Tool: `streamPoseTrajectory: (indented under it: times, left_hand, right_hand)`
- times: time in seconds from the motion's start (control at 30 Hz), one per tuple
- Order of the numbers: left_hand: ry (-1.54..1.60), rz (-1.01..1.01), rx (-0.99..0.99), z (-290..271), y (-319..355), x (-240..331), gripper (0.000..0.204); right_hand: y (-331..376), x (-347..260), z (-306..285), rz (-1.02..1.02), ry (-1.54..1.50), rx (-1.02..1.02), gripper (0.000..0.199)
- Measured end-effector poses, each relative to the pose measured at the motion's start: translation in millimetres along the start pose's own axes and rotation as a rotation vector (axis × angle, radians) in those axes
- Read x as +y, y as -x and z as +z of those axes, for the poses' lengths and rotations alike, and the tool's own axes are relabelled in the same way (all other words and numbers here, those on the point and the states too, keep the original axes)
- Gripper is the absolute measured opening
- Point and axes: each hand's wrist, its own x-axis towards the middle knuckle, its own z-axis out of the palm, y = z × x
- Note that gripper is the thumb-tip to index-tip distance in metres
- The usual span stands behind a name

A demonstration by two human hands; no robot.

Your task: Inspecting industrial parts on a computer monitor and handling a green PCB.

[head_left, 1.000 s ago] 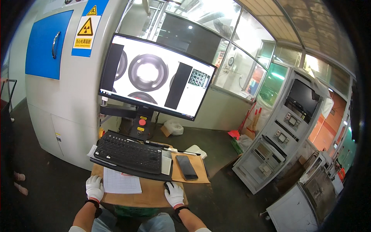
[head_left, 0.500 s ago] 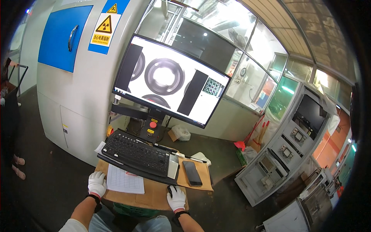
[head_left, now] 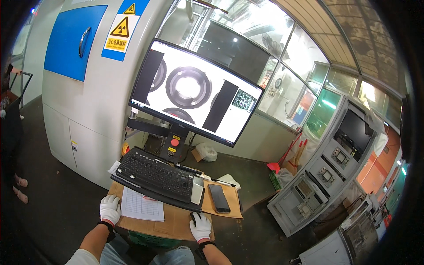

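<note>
My left hand (head_left: 110, 209), in a white glove, rests on the left edge of a cardboard-topped stand (head_left: 181, 224), its fingers laid over the board and nothing seen in them. Beside it lies a printed table sheet (head_left: 140, 205). At the board's right side my right hand (head_left: 201, 226), also gloved, is closed over a black computer mouse (head_left: 194, 215), mostly hidden under the palm. A black keyboard (head_left: 152, 174) sits on a tilted tray above the sheet. Behind it, a monitor (head_left: 194, 90) displays grey ring shapes on white.
A dark phone (head_left: 219, 198) lies on brown card right of the keyboard. A red push button (head_left: 175, 142) is below the monitor. A large pale cabinet (head_left: 95, 101) with a blue door stands left; a grey control cabinet (head_left: 304, 194) stands right. Another person (head_left: 13, 132) is at far left.
</note>
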Motion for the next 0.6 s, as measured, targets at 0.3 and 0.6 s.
streamPoseTrajectory:
  times: [0.3, 0.6]
  left_hand:
    - [0.029, -0.016, -0.033, -8.4, -1.9, 4.0, 0.027]
    - [0.033, -0.01, -0.017, -7.9, -1.0, 4.4, 0.028]
  right_hand:
    - [0.2, -0.9, -0.3, 0.025, 0.012, -0.035, 0.045]
    - [-1.8, -3.5, -4.5, 0.034, -0.025, -0.036, 0.043]
